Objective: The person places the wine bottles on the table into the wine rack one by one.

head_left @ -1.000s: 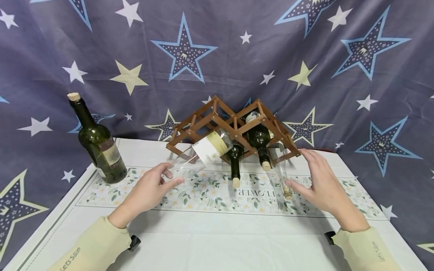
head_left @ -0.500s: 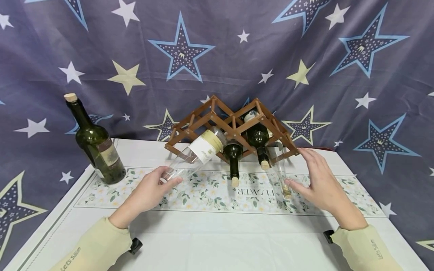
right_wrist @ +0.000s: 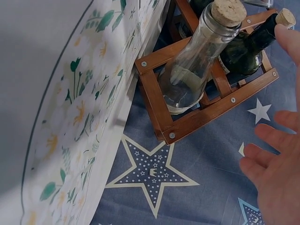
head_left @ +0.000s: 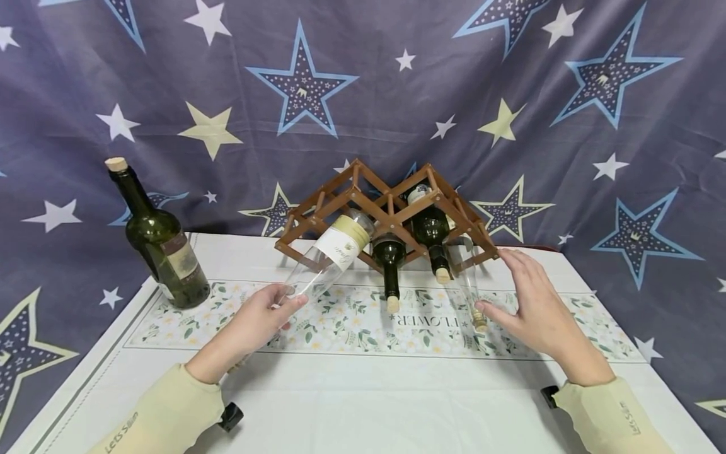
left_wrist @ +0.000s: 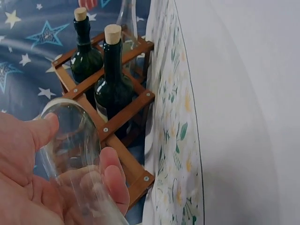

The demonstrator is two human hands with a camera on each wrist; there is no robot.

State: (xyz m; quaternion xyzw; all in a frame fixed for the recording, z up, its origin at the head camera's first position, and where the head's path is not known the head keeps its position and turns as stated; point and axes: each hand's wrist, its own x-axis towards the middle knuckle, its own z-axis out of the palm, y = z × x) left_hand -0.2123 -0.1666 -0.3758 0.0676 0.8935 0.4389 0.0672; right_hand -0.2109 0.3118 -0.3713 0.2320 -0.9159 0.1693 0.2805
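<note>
My left hand [head_left: 258,315] holds a clear glass bottle [head_left: 340,244] with a white-and-gold label, fingers and thumb around its glass. The bottle lies tilted, its base pointing up and right at the left part of a brown wooden wine rack [head_left: 373,209]. In the left wrist view, thumb and fingers wrap the bare glass [left_wrist: 77,140]. My right hand [head_left: 535,306] is spread at the rack's right corner, fingertips right at the wood, thumb close to the neck of a clear corked bottle [right_wrist: 192,70] lying in the rack. Nothing is in its grasp.
Two dark green corked bottles, one lower [head_left: 389,253] and one higher [head_left: 432,228], lie in the rack, necks toward me. Another green bottle [head_left: 161,239] stands upright at the left. A floral runner [head_left: 351,328] crosses the white table; a starry curtain [head_left: 374,113] hangs behind.
The clear bottle in my left hand has shifted slightly up and left, its base now overlapping the rack's left opening. My left hand has turned a little around it; the right hand has stayed put.
</note>
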